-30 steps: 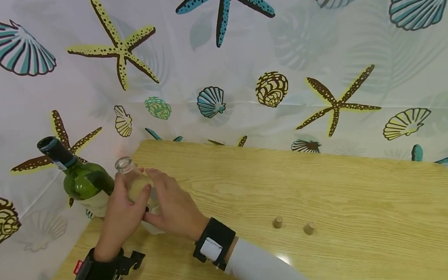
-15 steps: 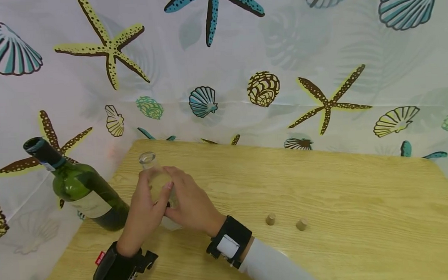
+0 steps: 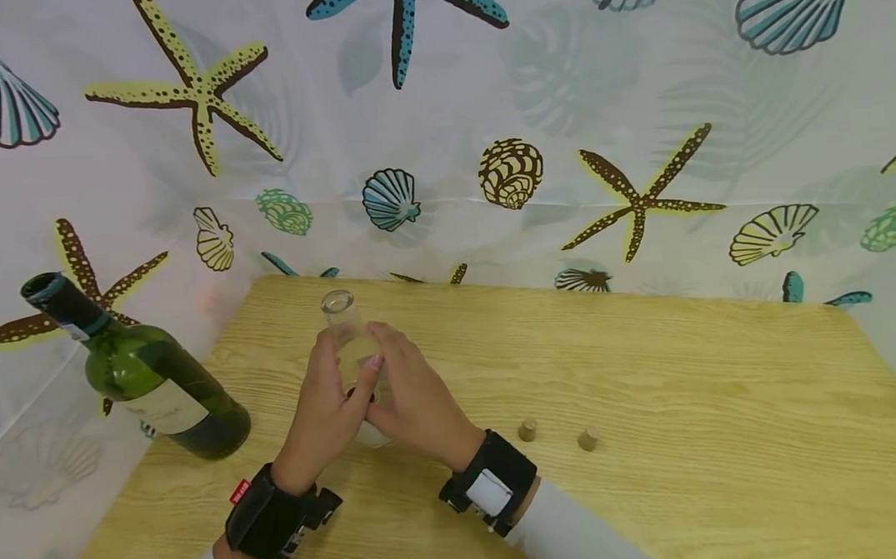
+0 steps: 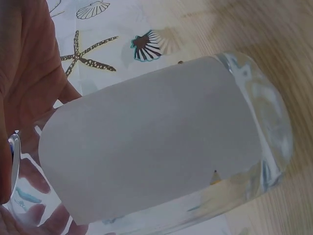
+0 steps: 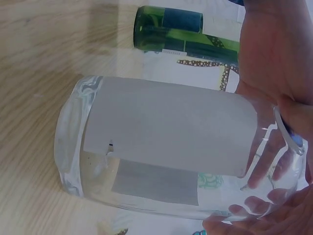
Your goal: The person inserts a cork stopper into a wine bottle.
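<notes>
A clear glass bottle (image 3: 340,313) with an uncapped neck leans slightly on the left part of the wooden table. Both hands grip it from opposite sides, around its upper body. My left hand (image 3: 326,406) holds the left side and my right hand (image 3: 423,397) the right, their thumbs meeting in front. In the left wrist view a pale label (image 4: 151,142) covers much of the glass. The right wrist view shows the bottle's thick base (image 5: 73,137) close over the wood. To the left of my hands stands a green wine bottle (image 3: 163,388), untouched.
Two small corks, one cork (image 3: 527,429) nearer the hands and another cork (image 3: 588,438) farther right, stand on the wooden table (image 3: 685,369). Behind and to the left hangs a white cloth (image 3: 448,104) printed with shells and starfish.
Both hands have carried the clear bottle to the right, away from the green wine bottle, and hold it more upright. The head view has turned slightly right; corks and wine bottle stay put.
</notes>
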Tool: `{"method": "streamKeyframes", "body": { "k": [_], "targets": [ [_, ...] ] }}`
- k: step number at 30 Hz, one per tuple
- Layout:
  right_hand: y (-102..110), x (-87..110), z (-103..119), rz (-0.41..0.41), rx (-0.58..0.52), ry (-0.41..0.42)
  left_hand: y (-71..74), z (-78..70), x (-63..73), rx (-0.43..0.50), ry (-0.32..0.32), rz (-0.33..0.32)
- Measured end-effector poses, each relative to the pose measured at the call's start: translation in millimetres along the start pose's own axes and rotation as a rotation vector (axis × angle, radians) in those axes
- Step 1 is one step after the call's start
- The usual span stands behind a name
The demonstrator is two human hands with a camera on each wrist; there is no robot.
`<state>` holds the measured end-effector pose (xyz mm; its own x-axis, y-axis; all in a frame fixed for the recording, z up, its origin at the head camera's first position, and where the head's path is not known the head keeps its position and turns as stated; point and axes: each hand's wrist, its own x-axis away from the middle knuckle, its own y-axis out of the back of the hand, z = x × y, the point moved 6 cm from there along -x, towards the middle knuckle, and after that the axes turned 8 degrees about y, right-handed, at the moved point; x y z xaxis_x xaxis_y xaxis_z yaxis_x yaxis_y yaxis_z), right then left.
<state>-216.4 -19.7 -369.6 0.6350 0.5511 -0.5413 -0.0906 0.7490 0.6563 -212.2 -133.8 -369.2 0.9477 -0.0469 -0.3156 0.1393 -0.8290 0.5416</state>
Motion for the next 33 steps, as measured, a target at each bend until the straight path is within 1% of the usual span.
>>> {"method": "streamKeyframes", "body": {
  "k": [3, 8, 13, 17, 22, 29, 33],
  "targets": [
    [6.1, 5.4, -3.5, -0.024, 0.016, 0.000, -7.4, -4.5, -1.5, 0.001, -0.007, 0.023],
    [17.4, 14.3, -7.8, -0.041, 0.046, -0.015, -19.5, -11.9, -4.1, -0.002, -0.041, 0.059],
    [30.3, 24.4, -9.9, -0.071, 0.084, -0.025, -32.3, -20.3, -6.1, 0.007, -0.063, 0.111],
    [39.4, 33.5, -12.2, -0.088, 0.111, -0.049, -42.3, -26.5, -6.2, 0.002, -0.077, 0.152],
    [48.9, 44.7, -12.6, -0.113, 0.135, -0.074, -52.6, -33.4, -4.9, 0.016, -0.116, 0.188],
    [62.7, 61.8, -13.0, -0.145, 0.173, -0.115, -69.5, -46.5, -4.3, 0.027, -0.211, 0.210],
    [65.7, 69.6, -11.5, -0.149, 0.194, -0.125, -75.2, -49.8, -0.6, 0.030, -0.218, 0.220]
  ]
}}
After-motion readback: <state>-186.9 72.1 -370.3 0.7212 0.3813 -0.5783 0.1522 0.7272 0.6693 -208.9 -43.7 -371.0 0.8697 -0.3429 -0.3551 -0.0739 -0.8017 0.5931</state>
